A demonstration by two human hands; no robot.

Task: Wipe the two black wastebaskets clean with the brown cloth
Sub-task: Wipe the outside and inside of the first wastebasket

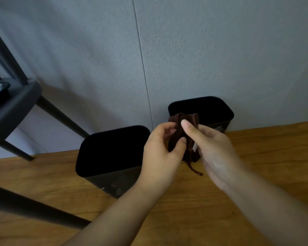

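Head view, looking down past both forearms. Left hand (160,150) and right hand (215,150) meet on the brown cloth (183,137), held up between them. Left thumb and curled fingers pinch the cloth's near side; right hand grips the far side, its thumb laid up across the bunched fabric. Cloth is gathered into a loose, upright wad, with one thin strand trailing down below it. A small pale tag or label shows at the cloth's right edge, against the right palm; too small to read.

Taking the cloth as landmark: the nearer black wastebasket (112,153) stands just left of it and lower in frame, mouth open upward, inside dark. Its front wall shows pale smudges low down. Left wrist overlaps this basket's right edge in the picture; contact cannot be told. The farther black wastebasket (212,110) stands behind and right of the cloth, its rim partly hidden by the cloth and right fingers; a pale mark shows on its side near the right knuckles. The two baskets stand apart, not touching.

Both baskets sit on a wooden floor (265,157) that runs beneath the cloth and toward the camera. Behind the cloth rises a grey wall (203,50) with a vertical seam. Far left of the cloth, a black chair (16,107) with slanted dark legs; something dark lies on its seat, cut off by the frame edge.
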